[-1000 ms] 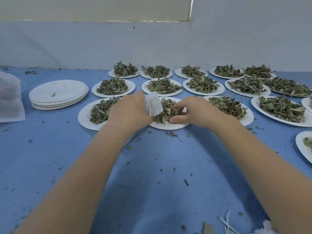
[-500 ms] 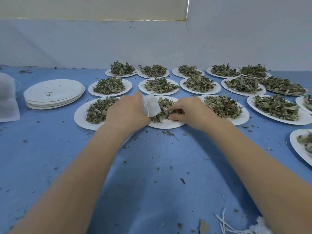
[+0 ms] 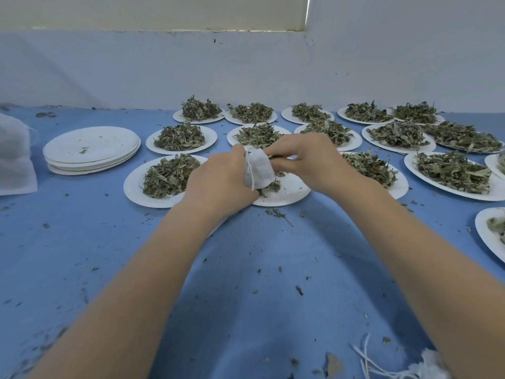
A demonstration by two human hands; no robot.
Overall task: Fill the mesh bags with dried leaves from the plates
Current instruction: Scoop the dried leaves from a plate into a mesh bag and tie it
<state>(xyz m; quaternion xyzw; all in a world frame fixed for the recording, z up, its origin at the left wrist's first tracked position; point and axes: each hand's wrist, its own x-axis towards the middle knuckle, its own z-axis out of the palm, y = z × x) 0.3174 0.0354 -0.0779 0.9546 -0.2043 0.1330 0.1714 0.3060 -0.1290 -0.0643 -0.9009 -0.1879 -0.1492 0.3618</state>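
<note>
Our left hand (image 3: 221,184) grips the small white mesh bag (image 3: 259,170), its mouth tilted up toward our right hand (image 3: 308,160). Those right fingers (image 3: 284,166) pinch dried green leaves (image 3: 269,187) at the opening, above the white paper plate (image 3: 287,195).

A herb-packing workroom: leaf-heaped paper plates (image 3: 287,192) crowd a blue table (image 3: 246,296).

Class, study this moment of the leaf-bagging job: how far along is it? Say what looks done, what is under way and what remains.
Done: a stack of emptied plates sits at the left.
Under way: the left hand holds a small mesh bag over a nearly cleared plate, while the right hand brings leaves to the bag's mouth.
Left: many plates still carry full heaps, such as one beside the work.
</note>
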